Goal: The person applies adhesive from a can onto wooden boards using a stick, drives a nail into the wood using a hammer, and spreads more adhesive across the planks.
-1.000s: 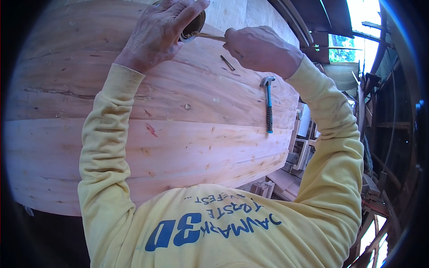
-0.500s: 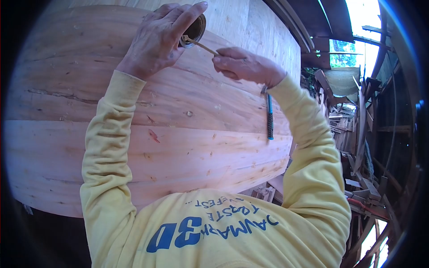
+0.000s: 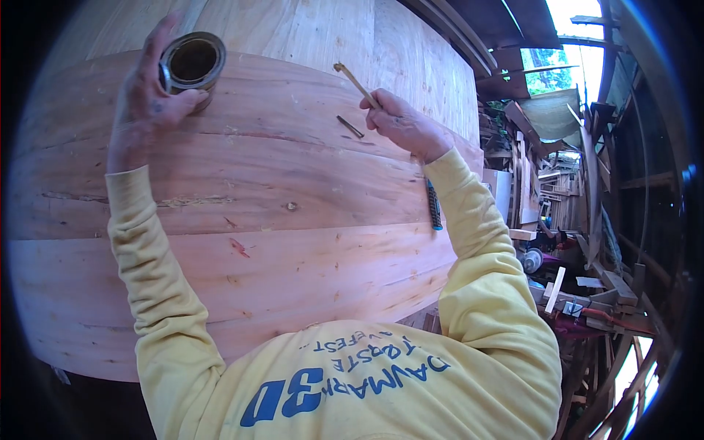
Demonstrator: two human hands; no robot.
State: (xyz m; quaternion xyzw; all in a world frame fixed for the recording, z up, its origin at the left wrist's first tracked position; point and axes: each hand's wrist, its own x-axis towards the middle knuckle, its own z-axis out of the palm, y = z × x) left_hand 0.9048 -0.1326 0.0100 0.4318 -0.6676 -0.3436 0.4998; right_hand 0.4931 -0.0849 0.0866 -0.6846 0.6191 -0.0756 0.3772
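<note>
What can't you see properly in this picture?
- Head of the hammer: head view, hidden by the right sleeve.
- Inside the can: head view, too dark to tell what's there.
- Lower end of the stick: head view, covered by the right hand.

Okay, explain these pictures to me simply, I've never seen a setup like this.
There is no robot here: a person in a yellow long-sleeved top works with bare hands. Every picture comes from one camera worn on the person's head, looking forward and down.

The left hand grips an open tin; what is inside is too dark to tell. The right hand holds a thin stick with a small lump at its tip, apart from the tin.

On the wide wooden surface lie a short, thin rod and a tool with a blue and black handle, its other end hidden by the right arm.
</note>
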